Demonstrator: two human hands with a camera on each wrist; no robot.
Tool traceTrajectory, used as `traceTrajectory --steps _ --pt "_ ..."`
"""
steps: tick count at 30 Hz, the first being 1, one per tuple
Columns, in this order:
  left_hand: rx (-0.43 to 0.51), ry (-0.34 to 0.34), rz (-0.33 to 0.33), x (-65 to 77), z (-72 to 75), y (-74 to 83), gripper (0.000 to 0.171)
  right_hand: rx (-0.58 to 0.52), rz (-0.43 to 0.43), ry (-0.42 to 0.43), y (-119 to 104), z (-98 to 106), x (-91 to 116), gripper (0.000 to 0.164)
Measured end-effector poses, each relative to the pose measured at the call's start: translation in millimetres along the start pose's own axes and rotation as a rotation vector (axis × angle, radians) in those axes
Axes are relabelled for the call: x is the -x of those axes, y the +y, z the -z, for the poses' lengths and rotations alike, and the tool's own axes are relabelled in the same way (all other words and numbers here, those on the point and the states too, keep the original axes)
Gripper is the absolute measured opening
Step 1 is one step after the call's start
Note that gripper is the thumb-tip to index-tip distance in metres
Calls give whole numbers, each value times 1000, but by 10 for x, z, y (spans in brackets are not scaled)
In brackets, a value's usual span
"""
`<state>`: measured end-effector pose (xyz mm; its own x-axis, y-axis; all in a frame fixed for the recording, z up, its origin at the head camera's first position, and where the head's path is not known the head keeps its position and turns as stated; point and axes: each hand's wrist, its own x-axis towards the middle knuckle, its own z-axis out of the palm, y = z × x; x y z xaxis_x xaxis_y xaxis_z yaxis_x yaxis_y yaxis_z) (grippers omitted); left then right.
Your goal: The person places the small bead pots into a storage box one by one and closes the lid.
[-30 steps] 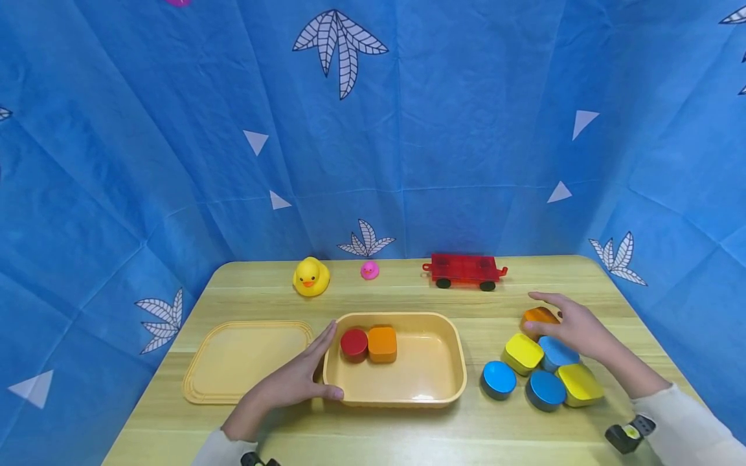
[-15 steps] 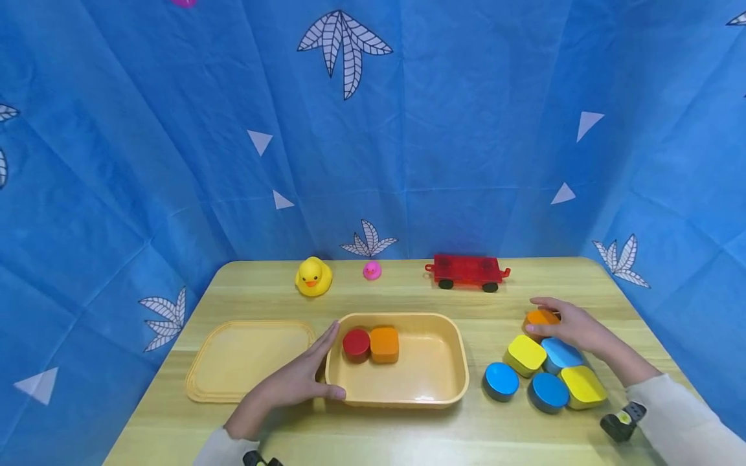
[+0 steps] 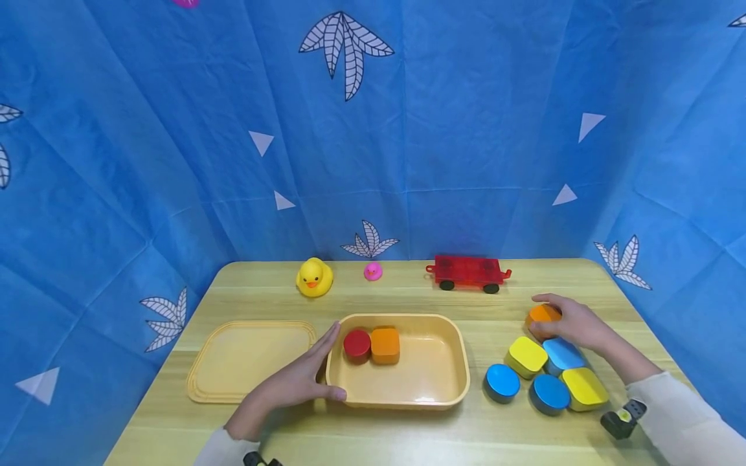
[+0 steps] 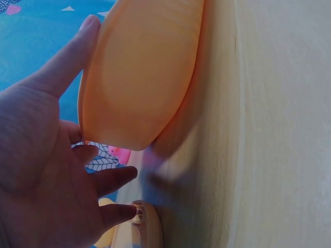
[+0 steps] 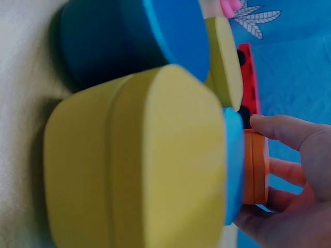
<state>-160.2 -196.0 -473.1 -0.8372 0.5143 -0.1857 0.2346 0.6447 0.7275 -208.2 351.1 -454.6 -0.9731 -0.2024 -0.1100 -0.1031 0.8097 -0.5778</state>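
Observation:
In the head view, my left hand (image 3: 300, 378) rests against the left end of a pale-yellow plastic tub (image 3: 431, 401). Its thumb lies by the near corner and straight fingers lie along the far corner; the left wrist view shows the fingers spread. Inside stand a red round block (image 3: 357, 346) and an orange square block (image 3: 385, 345). My right hand (image 3: 579, 325) holds another orange square block (image 3: 542, 320) at the back of a group on the right. In the right wrist view, that orange block (image 5: 256, 168) sits between thumb and fingers, with a seam round its side.
Near the right hand lie yellow blocks (image 3: 526, 357) and blue round blocks (image 3: 502, 382). A pale lid (image 3: 250, 359) lies flat at left. Along the back stand a yellow duck (image 3: 315, 277), a small pink duck (image 3: 373, 271) and a red wheeled wagon (image 3: 468, 272) before a blue curtain (image 3: 466, 129).
The right hand's thumb and fingers have closed in on the orange block at the back of the group. The left hand stays at the tub. The head view has shifted slightly.

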Motion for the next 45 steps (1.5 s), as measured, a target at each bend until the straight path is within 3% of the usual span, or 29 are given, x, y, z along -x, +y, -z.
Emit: traceTrajectory --steps 6,19,29,34,40,45 --pt "3 -3 -14 29 -35 -19 124 -1 11 17 -172 42 56 72" --pt "-22 -2 -10 11 -12 2 123 -45 185 27 -751 44 128 66" --pt "-9 -6 10 0 -12 0 125 -62 208 6 -1126 -137 92 63" --pt "-10 -6 11 6 -11 -2 124 -64 233 12 -1235 -257 53 69" --pt "-14 -1 1 6 -5 6 124 -161 247 15 -1341 -426 -11 62" --pt "-17 -1 1 5 2 14 123 -148 288 44 -1423 -597 -56 60"
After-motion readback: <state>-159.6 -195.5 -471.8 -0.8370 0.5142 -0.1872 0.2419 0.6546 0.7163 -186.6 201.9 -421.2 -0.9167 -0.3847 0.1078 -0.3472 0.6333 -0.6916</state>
